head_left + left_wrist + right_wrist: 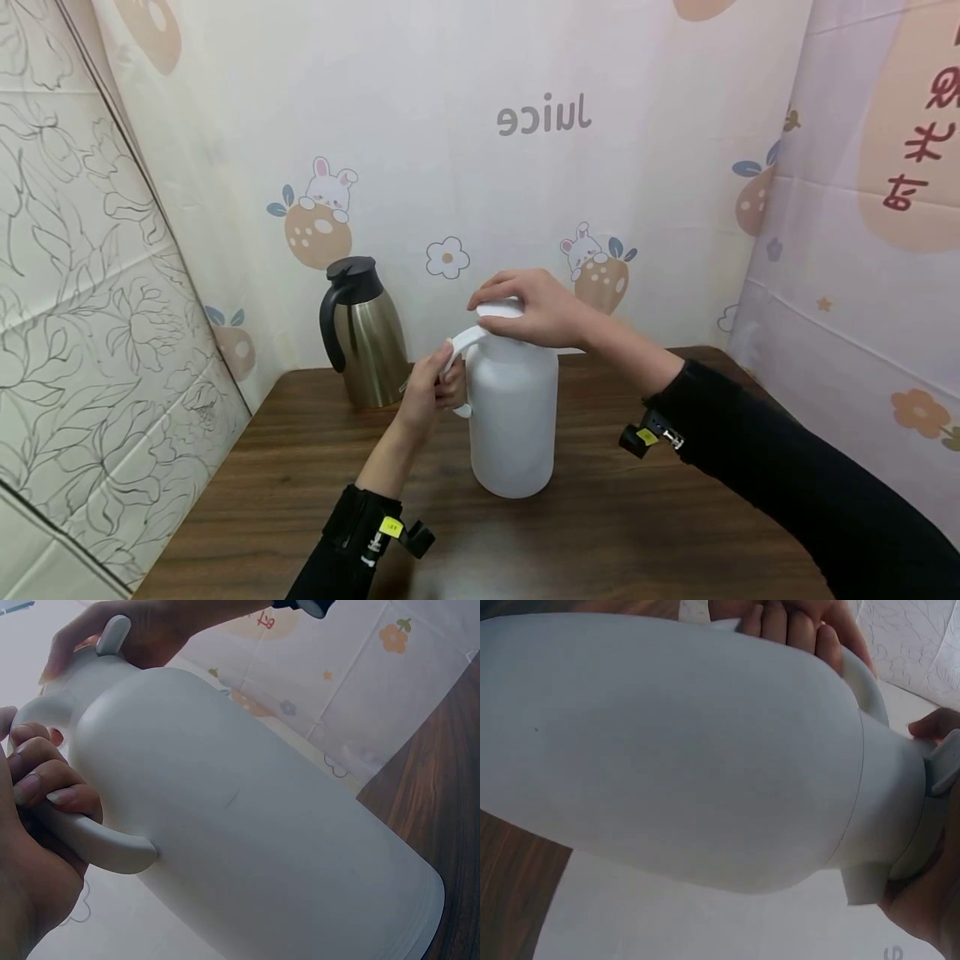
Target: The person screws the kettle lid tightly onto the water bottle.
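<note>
A white thermos jug (513, 425) stands upright on the wooden table, in front of me. My left hand (431, 387) grips its curved handle (112, 847), with the fingers wrapped round it, as the left wrist view also shows. From above, my right hand (543, 310) holds the jug's white lid (501, 309), thumb on the near side and fingers on the far side. A raised tab (114, 634) on the lid shows beside the right hand in the left wrist view. In the right wrist view a short spout (865, 883) juts from the neck; the palm is partly hidden.
Behind and to the left stands a steel thermos jug (375, 350) with a black lid and handle. The brown table (300, 492) ends at a printed curtain (450, 192) at the back. More patterned cloth hangs on the left and right sides.
</note>
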A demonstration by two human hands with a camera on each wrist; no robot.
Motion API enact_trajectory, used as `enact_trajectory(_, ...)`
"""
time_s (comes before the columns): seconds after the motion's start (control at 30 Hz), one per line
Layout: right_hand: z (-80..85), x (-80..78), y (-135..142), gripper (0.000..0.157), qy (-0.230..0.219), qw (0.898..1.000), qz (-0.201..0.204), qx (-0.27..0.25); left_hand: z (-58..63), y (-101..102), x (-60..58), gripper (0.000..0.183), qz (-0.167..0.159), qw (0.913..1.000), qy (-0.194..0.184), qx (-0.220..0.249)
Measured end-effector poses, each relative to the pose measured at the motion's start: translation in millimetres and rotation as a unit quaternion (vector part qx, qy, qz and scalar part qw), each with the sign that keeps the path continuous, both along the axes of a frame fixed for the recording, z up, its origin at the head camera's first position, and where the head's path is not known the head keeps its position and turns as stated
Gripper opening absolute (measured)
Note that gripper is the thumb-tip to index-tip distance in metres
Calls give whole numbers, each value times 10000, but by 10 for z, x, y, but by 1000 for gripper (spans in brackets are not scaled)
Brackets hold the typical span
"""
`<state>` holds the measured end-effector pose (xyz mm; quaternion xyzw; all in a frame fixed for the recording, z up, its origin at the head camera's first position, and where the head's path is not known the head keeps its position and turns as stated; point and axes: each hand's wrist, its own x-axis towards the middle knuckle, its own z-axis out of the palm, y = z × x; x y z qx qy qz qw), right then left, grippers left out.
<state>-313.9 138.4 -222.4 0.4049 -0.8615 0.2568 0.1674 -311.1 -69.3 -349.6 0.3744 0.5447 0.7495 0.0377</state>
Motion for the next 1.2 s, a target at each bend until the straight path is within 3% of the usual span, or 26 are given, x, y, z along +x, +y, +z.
enact_trajectory(0.2,-12,91,-123,22,93,9957,-924,-20,-3,-8,-8,48,66,9999,76,-78)
enact_trajectory(0.4,-24,168,-263,25,144,9826,-1853,29,-9,-20,-13,48,119,9998,87,-118)
enact_trajectory(0.57,2,199,-285,31,-59,9781,-2067,221,-21,-17,-16,49,61,9999,91,-71)
enact_trajectory(0.8,92,182,-146,36,-767,9874,-1370,197,-46,-17,-25,48,-27,9999,101,-23)
enact_trajectory(0.87,79,140,-97,33,-519,9935,-1009,11,-44,-17,-23,48,-18,10000,95,-18)
enact_trajectory(0.97,26,48,-35,26,302,9991,-243,-163,-36,-17,-19,48,9,10000,86,-16)
enact_trajectory(1.1,-66,-74,23,22,1177,9897,782,-245,-25,-15,-15,48,28,9999,102,-36)
enact_trajectory(1.2,-126,-134,46,23,1353,9841,1107,-329,-19,-12,-18,48,31,9999,90,-63)
